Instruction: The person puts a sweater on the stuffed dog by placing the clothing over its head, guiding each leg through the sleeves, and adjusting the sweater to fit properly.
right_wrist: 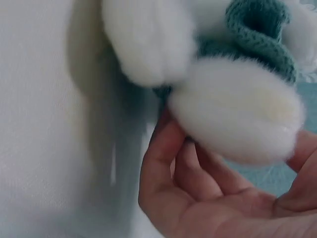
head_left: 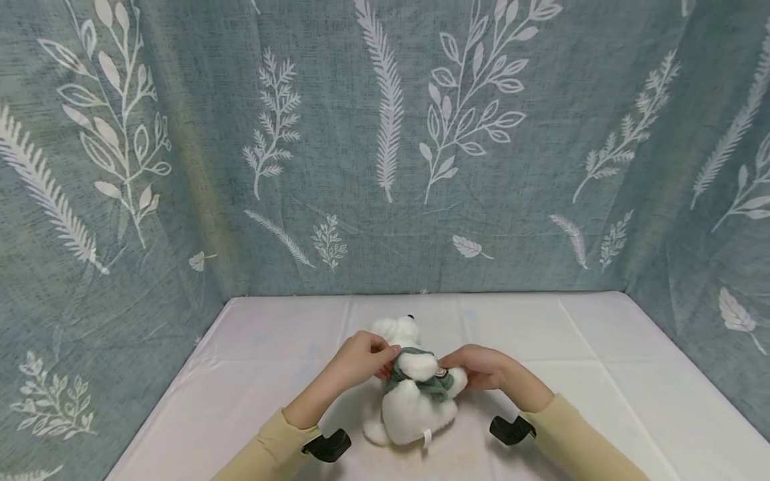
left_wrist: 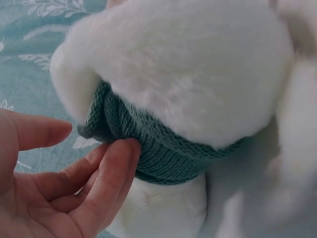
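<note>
A white plush bear in a green knitted sweater sits on the white table, facing away from me. My left hand is at the sweater's left side. In the left wrist view its bent fingers press against the rolled hem of the sweater, with the thumb just short of it. My right hand cups the bear's right paw, which lies between the fingers and the thumb. The sweater's edge shows above that paw.
Blue-green curtains with a white leaf print close in the table at the back and on both sides. Black wrist-camera mounts sit on my cream sleeves near the table's front edge.
</note>
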`<move>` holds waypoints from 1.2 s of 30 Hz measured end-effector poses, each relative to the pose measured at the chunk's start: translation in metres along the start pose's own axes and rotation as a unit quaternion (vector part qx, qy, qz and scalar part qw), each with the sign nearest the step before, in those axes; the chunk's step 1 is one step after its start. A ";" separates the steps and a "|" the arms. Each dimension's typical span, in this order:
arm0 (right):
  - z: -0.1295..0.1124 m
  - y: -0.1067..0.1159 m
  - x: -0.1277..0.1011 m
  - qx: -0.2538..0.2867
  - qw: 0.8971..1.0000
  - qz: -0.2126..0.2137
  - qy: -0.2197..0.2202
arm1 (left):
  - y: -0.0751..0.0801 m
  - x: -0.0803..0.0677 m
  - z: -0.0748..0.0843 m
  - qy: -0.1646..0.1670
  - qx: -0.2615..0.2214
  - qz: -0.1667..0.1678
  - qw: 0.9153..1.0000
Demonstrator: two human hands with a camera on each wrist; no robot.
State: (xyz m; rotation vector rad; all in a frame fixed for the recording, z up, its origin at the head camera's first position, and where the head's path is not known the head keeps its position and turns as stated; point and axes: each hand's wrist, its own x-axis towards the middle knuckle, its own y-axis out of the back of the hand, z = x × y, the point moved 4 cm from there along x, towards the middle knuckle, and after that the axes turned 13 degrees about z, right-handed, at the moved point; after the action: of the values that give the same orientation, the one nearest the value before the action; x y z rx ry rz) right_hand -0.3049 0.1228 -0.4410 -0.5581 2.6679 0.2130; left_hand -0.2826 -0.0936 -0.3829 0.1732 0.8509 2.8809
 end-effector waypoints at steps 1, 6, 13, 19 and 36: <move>-0.001 0.000 -0.001 0.000 1.000 0.009 0.002 | 0.000 0.000 0.000 -0.002 0.002 0.002 1.000; -0.007 0.000 -0.006 -0.009 0.997 0.073 0.020 | 0.000 0.004 0.002 -0.014 0.006 0.021 1.000; -0.019 -0.007 -0.016 -0.031 0.985 0.155 0.063 | 0.002 0.009 0.009 -0.029 0.014 0.052 0.998; -0.025 -0.009 -0.021 -0.053 0.968 0.232 0.081 | 0.001 0.009 0.012 -0.033 0.011 0.089 0.995; -0.021 -0.006 -0.020 0.020 0.932 0.331 0.144 | -0.011 0.012 -0.006 -0.056 -0.046 0.152 0.986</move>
State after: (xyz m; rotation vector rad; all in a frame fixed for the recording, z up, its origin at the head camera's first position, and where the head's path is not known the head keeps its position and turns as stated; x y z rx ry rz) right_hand -0.2933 0.1190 -0.4143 0.3798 3.0461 0.2796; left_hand -0.2940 -0.0861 -0.3930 0.4897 0.7256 3.1451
